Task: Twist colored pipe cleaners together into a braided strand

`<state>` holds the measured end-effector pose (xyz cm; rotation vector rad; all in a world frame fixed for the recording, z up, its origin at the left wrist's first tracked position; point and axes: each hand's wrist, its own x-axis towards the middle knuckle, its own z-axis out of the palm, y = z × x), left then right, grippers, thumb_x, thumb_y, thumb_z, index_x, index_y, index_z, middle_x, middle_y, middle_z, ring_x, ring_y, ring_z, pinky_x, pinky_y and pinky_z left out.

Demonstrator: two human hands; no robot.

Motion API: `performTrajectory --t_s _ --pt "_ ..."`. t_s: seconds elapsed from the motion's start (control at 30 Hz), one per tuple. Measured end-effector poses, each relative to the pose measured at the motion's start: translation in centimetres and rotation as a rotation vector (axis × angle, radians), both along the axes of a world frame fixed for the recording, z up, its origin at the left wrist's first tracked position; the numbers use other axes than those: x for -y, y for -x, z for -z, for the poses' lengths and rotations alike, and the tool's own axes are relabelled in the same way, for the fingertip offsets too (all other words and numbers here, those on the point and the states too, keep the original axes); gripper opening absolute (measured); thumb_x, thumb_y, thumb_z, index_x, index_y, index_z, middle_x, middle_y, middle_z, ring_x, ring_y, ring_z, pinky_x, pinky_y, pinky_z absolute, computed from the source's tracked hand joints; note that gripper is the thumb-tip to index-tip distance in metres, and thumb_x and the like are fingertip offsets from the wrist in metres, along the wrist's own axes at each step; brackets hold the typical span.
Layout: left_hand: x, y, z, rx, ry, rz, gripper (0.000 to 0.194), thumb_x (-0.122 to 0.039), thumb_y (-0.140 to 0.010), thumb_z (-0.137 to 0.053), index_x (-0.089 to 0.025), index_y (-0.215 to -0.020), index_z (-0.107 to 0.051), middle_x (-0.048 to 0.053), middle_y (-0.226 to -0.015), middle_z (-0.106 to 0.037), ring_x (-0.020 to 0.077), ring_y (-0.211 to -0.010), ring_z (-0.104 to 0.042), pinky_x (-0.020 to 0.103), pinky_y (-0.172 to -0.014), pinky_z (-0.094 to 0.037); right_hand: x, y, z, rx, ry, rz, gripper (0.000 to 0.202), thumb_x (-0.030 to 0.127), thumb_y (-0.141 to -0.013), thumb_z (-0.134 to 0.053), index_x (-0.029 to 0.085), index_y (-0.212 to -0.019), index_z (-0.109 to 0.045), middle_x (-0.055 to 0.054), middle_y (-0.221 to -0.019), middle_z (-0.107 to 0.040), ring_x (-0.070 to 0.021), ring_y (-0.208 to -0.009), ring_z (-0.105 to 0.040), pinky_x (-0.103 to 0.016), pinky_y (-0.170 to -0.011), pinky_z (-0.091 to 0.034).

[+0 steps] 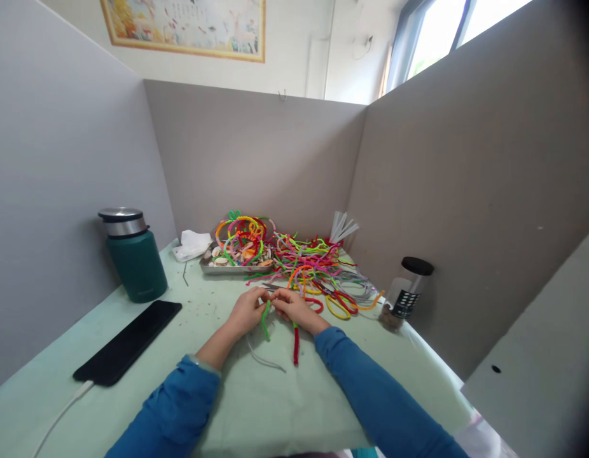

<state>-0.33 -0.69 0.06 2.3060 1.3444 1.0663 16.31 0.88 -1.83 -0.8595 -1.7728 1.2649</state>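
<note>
Pinching fingers: left hand (pixel 249 308) closed at the tips on a green strand (pixel 266 326); right hand (pixel 294 306) bent nearly closed beside it, whether gripping anything I cannot tell.
Green strand: bright, fuzzy, slightly curved, dangling between the hands over the pale green table (pixel 256 407).
Red strand (pixel 296 350): fuzzy, green-topped, just below the right hand.
Jar label (pixel 404 304): black, white marks, unreadable.
Teal flask (pixel 137 264): faint lettering near the base, too small.
Wall picture (pixel 189 28): gold-bordered, script illegible.
</note>
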Motion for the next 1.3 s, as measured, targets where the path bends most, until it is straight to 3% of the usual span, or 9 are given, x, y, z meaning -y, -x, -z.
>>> performTrajectory --t_s 0.7,1.1,1.3 --pt "0.13 -0.46 0.08 0.348 0.403 -0.065 0.03 -0.045 -0.064 -0.057 -0.015 -0.067 -0.052 -0.006 -0.049 -0.047 0.0053 -0.037 -0.035 0.017 -0.035 -0.026 0.33 0.12 -0.29 0.051 0.0 0.002 0.012 0.027 -0.078 -0.051 0.017 -0.084 -0.055 0.006 -0.052 -0.044 -0.0057 -0.04 -0.035 -0.016 -0.036 -0.025" --pt "0.31 -0.19 -0.07 0.35 0.428 -0.033 0.044 -0.057 -0.073 -0.044 -0.015 -0.069 -0.053 -0.005 -0.048 -0.047 0.0056 -0.03 -0.036 0.018 -0.03 -0.028 0.16 0.06 -0.11 0.034 0.002 0.008 0.015 0.032 -0.078 -0.052 0.018 -0.082 -0.054 0.006 -0.054 -0.044 -0.0058 -0.042 -0.036 -0.016 -0.038 -0.027" --pt "-0.09 -0.09 0.13 0.323 0.395 -0.02 0.041 -0.055 -0.07 -0.05 -0.014 -0.067 -0.054 -0.004 -0.05 -0.047 0.0059 -0.036 -0.038 0.018 -0.035 -0.029 0.02 0.01 -0.06 0.02 -0.001 0.009 0.018 0.035 -0.079 -0.052 0.018 -0.083 -0.055 0.005 -0.054 -0.045 -0.0058 -0.042 -0.037 -0.017 -0.038 -0.028"
